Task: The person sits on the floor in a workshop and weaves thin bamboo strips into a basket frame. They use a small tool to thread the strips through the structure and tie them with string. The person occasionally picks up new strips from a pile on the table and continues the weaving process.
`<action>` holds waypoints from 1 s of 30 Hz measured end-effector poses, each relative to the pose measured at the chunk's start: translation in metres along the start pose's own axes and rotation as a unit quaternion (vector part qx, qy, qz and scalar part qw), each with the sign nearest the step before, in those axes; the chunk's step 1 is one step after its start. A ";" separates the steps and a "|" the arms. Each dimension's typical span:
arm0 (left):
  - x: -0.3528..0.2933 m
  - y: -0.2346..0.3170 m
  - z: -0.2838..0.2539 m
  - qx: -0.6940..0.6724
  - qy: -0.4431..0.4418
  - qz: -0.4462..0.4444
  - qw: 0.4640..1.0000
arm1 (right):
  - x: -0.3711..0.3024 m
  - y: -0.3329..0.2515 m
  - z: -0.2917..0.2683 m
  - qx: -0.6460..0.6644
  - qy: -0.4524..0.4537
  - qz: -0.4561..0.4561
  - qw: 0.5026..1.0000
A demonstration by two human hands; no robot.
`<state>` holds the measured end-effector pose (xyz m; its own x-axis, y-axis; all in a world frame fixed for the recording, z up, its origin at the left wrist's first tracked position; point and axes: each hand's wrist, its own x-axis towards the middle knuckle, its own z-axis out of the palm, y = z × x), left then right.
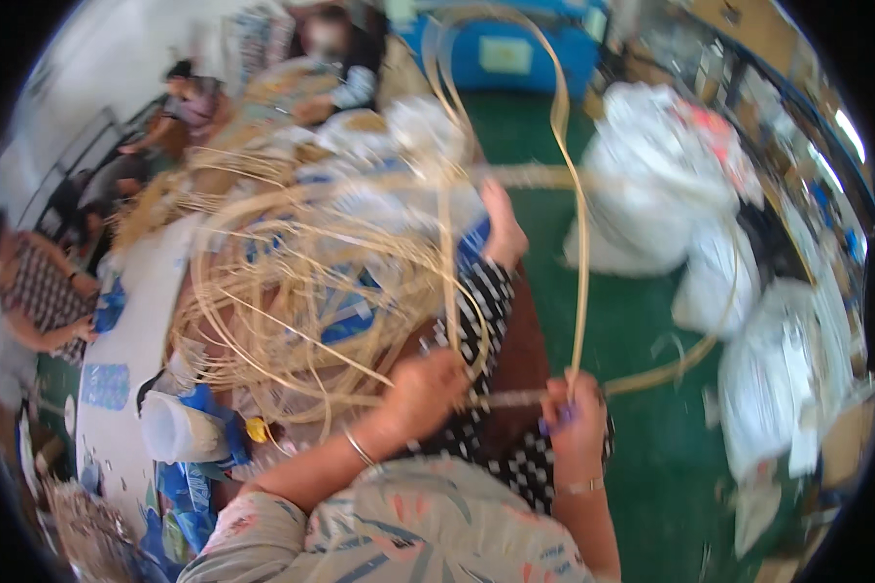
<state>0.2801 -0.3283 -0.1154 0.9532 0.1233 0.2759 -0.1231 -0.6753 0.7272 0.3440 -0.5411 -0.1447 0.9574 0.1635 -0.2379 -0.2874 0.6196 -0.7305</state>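
A large rounded hoop frame of pale cane (pixel 671 367) lies across my lap, blurred by motion. My left hand (pixel 426 391) is closed round a cane strip (pixel 445 272) at the near side of the frame. To its right my right hand (pixel 575 418) grips another upright cane strip (pixel 582 253), with something small and purple showing at the fingers. Both strips rise from my hands and meet in a tall loop beyond the frame's far bar (pixel 535 177). My bare foot (pixel 501 225) is stretched forward near that bar.
Loose cane strips (pixel 262 321) pile up on my left. A white tub (pixel 180 429) stands near a white table (pixel 131 340). White plastic bags (pixel 642 185) crowd the green floor (pixel 612 321) on the right. Several people sit farther off, one in a checked top (pixel 44 287).
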 end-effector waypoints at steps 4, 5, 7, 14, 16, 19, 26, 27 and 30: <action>-0.012 -0.012 0.027 -0.031 -0.031 -0.067 0.997 | 0.009 0.022 -0.037 -0.019 0.070 0.024 0.997; -0.013 -0.013 0.029 -0.056 -0.056 -0.091 0.993 | 0.010 0.025 -0.041 -0.025 0.065 0.037 0.997; -0.022 -0.020 0.030 -0.054 -0.060 -0.116 0.990 | 0.013 0.032 -0.048 -0.044 0.044 0.061 0.996; -0.045 -0.039 0.044 -0.120 -0.149 -0.201 0.961 | -0.009 0.032 -0.034 -0.155 0.071 0.124 0.978; -0.046 -0.043 0.051 -0.105 -0.174 -0.193 0.960 | -0.012 0.029 -0.028 -0.194 0.040 0.119 0.973; -0.050 -0.049 0.053 -0.109 -0.169 -0.153 0.967 | -0.013 0.034 -0.041 -0.260 -0.021 0.056 0.964; -0.059 -0.050 0.053 -0.106 -0.095 -0.090 0.986 | -0.005 0.025 -0.014 -0.101 0.051 0.177 0.978; -0.058 -0.048 0.052 -0.099 -0.088 -0.087 0.987 | -0.003 0.030 -0.012 -0.109 0.074 0.171 0.976; -0.059 -0.050 0.053 -0.083 -0.068 -0.066 0.992 | 0.003 0.039 -0.019 -0.125 0.083 0.174 0.973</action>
<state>0.2447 -0.3405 -0.2012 0.9910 0.0970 0.0923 -0.0270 -0.5300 0.8476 0.3348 -0.5314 -0.1860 0.7889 0.1902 -0.5844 -0.6114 0.3387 -0.7151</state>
